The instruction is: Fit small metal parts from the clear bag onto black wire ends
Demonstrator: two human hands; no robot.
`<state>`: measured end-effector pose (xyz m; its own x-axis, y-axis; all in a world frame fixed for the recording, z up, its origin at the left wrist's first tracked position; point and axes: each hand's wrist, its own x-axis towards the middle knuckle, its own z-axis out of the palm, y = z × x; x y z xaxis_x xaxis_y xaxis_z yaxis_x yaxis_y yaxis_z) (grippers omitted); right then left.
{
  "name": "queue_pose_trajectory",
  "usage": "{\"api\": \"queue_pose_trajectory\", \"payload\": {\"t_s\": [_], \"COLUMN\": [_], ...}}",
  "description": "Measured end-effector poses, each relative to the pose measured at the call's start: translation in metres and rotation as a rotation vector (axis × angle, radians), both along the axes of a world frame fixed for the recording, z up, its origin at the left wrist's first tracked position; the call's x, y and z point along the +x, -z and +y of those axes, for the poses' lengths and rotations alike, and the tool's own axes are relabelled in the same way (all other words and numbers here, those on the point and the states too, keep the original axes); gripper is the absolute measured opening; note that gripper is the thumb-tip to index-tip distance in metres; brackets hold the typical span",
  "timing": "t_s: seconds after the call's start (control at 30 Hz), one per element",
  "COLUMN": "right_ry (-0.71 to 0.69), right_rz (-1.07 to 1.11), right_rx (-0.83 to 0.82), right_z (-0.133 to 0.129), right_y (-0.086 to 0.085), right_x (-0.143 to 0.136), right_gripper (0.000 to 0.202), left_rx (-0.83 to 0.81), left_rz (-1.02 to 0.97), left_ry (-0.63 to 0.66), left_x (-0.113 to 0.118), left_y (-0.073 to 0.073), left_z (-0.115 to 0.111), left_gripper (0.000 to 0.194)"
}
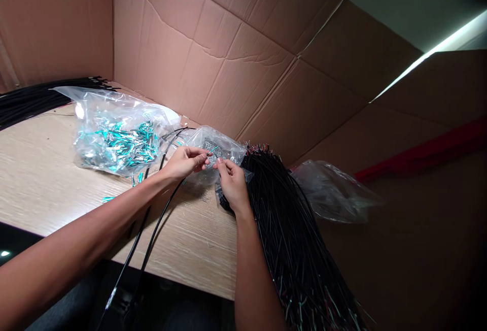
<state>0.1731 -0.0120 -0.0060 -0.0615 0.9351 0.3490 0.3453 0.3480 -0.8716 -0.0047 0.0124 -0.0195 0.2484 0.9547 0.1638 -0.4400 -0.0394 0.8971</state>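
Above the table (205, 250), my left hand (186, 162) pinches something thin near a green strand (213, 149). My right hand (231, 176) is just to its right, thumb and finger pressed together on something too small to name. Behind both hands is a clear bag (232, 148) of small grey metallic pieces (213, 156). A black cable (163, 215) runs from near my left hand down over the table edge. To the left lies a larger clear bag (87, 151) of green and silver foil strips (133, 143).
A thick bundle of black cables (283, 219) hangs over the table's right side, beside an crumpled clear bag (331, 191). More black cables (34, 100) lie at the far left. Cardboard walls (182, 41) stand behind. Loose foil scraps (108, 199) lie on the table.
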Motion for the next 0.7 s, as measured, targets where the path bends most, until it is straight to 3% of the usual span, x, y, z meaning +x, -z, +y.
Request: {"api": "queue_pose_trajectory", "payload": {"t_s": [0.37,0.53,0.7], "right_ry": [-0.011,-0.021,0.005], "right_rz": [0.050,0.048,0.106], "right_rx": [-0.035,-0.029,-0.056], "right_z": [0.004,0.005,0.004], "right_y": [0.008,0.009,0.009], "right_x": [0.002,0.001,0.000], "right_gripper": [0.048,0.047,0.046], "left_rx": [0.115,0.206,0.344], "left_rz": [0.094,0.198,0.439], "left_ry": [-0.059,-0.098,-0.266], "left_x": [-0.001,0.000,0.002], "left_y": [0.000,-0.003,-0.008], "left_z": [-0.002,-0.006,-0.015], "left_gripper": [0.050,0.041,0.026]}}
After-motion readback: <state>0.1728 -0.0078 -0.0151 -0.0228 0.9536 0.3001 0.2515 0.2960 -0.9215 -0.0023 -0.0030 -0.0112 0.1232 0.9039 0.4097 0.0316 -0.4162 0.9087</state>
